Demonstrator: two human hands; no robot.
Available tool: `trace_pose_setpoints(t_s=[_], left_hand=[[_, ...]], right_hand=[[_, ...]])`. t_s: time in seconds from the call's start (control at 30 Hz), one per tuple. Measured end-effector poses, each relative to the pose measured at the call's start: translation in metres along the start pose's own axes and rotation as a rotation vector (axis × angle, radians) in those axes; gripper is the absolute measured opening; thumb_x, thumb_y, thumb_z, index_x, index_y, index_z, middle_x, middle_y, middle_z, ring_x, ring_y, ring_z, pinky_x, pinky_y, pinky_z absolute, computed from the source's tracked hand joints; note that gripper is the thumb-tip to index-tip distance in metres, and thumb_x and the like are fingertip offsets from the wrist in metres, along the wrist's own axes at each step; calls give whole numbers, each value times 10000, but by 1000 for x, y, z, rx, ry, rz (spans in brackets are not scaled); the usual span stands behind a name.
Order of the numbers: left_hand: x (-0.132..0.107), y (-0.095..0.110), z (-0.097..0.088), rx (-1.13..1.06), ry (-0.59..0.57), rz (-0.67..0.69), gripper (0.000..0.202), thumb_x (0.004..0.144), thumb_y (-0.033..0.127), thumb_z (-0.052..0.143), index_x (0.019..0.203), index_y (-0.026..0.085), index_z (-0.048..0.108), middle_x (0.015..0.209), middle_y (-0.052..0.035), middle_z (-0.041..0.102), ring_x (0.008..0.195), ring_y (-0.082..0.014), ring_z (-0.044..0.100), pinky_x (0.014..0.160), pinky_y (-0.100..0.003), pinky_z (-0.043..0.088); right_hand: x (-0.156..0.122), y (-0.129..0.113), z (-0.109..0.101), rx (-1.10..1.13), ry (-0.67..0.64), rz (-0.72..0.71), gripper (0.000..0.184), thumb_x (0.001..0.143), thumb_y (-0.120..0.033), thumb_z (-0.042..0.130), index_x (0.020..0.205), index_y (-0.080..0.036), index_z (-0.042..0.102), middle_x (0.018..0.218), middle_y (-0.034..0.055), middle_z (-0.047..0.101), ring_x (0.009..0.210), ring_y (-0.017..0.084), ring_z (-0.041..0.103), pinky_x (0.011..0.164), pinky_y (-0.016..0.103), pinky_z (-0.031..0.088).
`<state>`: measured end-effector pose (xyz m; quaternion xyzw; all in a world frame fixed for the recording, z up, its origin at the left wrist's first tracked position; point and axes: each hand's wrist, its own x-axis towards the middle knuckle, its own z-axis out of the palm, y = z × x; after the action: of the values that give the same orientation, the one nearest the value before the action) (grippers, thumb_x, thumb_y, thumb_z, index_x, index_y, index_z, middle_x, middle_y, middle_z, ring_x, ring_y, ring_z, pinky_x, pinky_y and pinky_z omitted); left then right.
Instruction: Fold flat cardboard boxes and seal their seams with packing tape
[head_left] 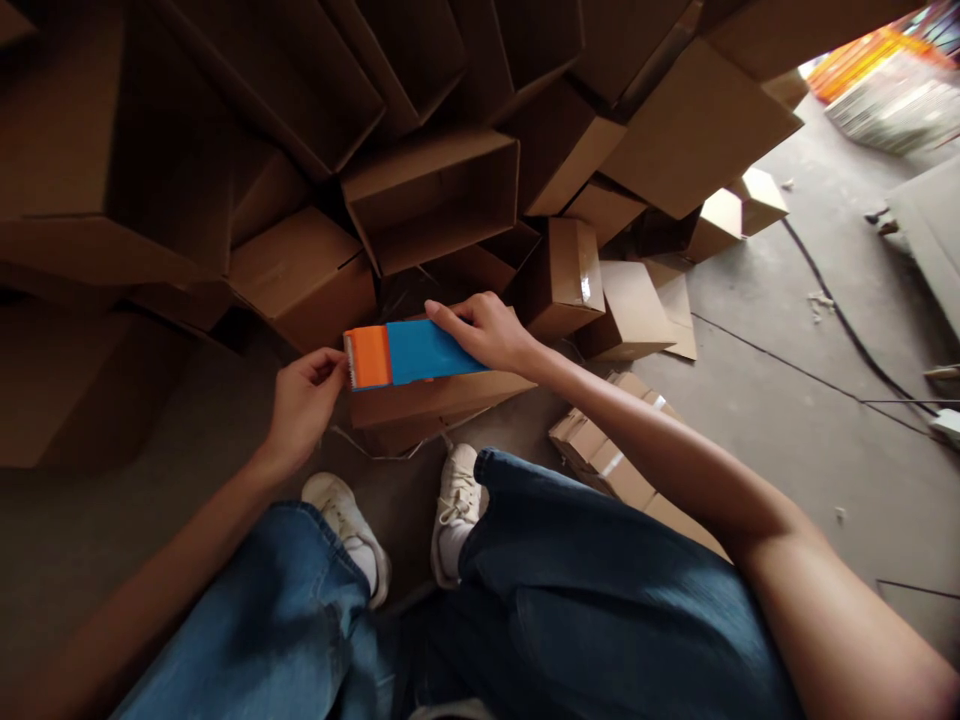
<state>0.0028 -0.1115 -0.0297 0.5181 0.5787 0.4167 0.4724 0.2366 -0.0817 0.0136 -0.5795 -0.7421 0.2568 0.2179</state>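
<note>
A heap of open cardboard boxes (431, 200) stands ahead of the fingers (459, 322), and a concrete floor (810, 450) lies to their right. Just below the fingers rests a cardboard carton (442, 402). Between the two hands is a blue and orange tape dispenser (412, 352). The left hand (304, 405) curls closed on its orange end; the right hand (487, 332) presses on the blue side, fingers slightly spread. Holding both ends this way keeps it steady.

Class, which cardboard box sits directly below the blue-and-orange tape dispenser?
The long, low brown cardboard box directly under the blue-and-orange tape dispenser, held by the left hand and right hand; the others sit beside or behind it.
</note>
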Motion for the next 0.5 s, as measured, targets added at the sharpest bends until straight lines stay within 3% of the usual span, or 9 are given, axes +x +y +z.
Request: trace_pose_setpoints(t_s=[0.2, 0.37, 0.43, 0.5], left_hand=[[6, 9, -10, 4, -13, 10, 267, 736, 440, 775, 620, 222, 672, 637, 28, 643, 699, -154, 546, 646, -253, 388], [19, 3, -59, 106, 93, -92, 235, 740, 452, 782, 742, 224, 727, 710, 37, 677, 719, -128, 527, 666, -238, 352], [24, 0, -79, 150, 77, -210, 345, 587, 517, 834, 669, 206, 710, 694, 1, 686, 696, -139, 530, 628, -241, 346], [26, 0, -93, 188, 117, -234, 398, 483, 535, 849, 645, 201, 706, 716, -23, 706, 726, -154, 564, 632, -245, 358]], right_hand=[[0, 0, -17, -11, 2, -2, 631, 993, -586, 412, 505, -206, 290, 518, -27, 222, 530, 95, 233, 547, 322, 171], [-6, 28, -44, 53, 89, 77, 652, 960, -646, 439, 524, -217, 213, 538, -35, 186, 535, 84, 188, 523, 313, 173], [-9, 36, -51, 78, 83, 106, 673, 925, -712, 445, 536, -221, 200, 542, -40, 171, 535, 82, 172, 507, 307, 168], [-12, 37, -54, 93, 60, 107, 693, 892, -767, 442, 545, -222, 193, 542, -44, 163, 534, 81, 167, 496, 302, 166]])
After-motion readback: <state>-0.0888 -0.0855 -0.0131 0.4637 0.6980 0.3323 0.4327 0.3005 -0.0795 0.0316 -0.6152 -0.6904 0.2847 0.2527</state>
